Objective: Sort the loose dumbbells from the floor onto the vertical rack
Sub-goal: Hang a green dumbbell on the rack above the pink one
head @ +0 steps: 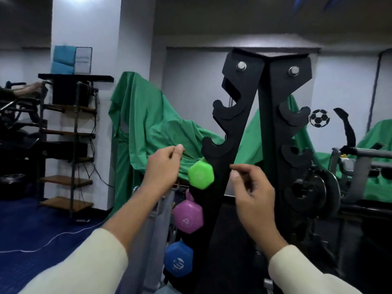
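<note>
Your black rack [244,128] stands tall right in front of you, a column of hooked cradles running down its left edge. The top ones sit bare. Lower down, three dumbbells are racked one under another: the green dumbbell [201,173] highest, the pink dumbbell [187,216] marked 4 below it, and the blue dumbbell [178,259] at the bottom. Only their hexagonal ends face you; the handles run back behind the rack's edge and cannot be made out. On the rack's right side a dark plate [314,189] hangs at about the green one's height.

Now your hands. Your left hand [164,166] is raised just left of the green dumbbell, close to it but apart, fingers loosely curled with thumb and fingertips drawn together, gripping nothing. Your right hand [252,187] is up in front of the rack's face, to the right of the green dumbbell, fingers curled inward with the forefinger pointing left, and it too is empty. Both cream sleeves [84,264] reach up from the bottom corners. Green cloth [148,124] drapes behind the rack, a shelf unit [70,132] stands at far left.
</note>
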{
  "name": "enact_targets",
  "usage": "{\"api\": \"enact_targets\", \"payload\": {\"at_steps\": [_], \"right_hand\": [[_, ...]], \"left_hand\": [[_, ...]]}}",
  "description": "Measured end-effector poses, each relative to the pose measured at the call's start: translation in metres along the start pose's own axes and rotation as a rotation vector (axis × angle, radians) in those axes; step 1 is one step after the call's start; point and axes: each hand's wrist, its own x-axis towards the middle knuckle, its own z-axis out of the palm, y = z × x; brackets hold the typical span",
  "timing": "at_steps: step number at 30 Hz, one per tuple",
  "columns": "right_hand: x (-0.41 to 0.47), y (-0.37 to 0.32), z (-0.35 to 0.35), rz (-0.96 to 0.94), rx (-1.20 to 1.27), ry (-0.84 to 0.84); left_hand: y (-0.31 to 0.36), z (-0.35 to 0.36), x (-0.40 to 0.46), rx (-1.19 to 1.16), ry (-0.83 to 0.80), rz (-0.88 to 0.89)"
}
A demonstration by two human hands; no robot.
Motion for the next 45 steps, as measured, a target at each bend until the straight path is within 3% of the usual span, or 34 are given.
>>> {"api": "enact_targets", "payload": {"at_steps": [2, 4, 7, 9, 15, 25, 34, 42, 45], "right_hand": [[0.006, 0.014, 0.002, 0.301, 0.149, 0.198], [0.018, 0.024, 0.016, 0.525, 0.284, 0.098], [0.040, 0.033, 0.039, 0.867, 0.693, -0.027], [0.050, 0.036, 0.047, 0.985, 0.840, -0.134], [0.059, 0.047, 0.044, 0.904, 0.932, -0.390], [0.055, 0.047, 0.068, 0.825, 0.945, -0.183], [0.049, 0.046, 0.065, 0.857, 0.934, -0.157], [0.031, 0.054, 0.059, 0.868, 0.668, -0.128], [0.019, 0.041, 0.049, 0.679, 0.370, -0.067]], "left_hand": [[0.020, -0.015, -0.035, 0.111, 0.140, 0.198], [0.041, -0.017, -0.073, 0.223, 0.123, 0.309], [0.053, 0.001, -0.093, 0.439, 0.073, 0.298], [0.058, 0.015, -0.093, 0.517, 0.082, 0.268], [0.062, 0.040, -0.094, 0.438, 0.253, 0.177], [0.049, 0.041, -0.089, 0.434, 0.254, 0.291], [0.040, 0.033, -0.082, 0.422, 0.183, 0.379], [0.035, 0.018, -0.084, 0.290, 0.084, 0.348], [0.029, 0.006, -0.083, 0.222, 0.032, 0.372]]}}
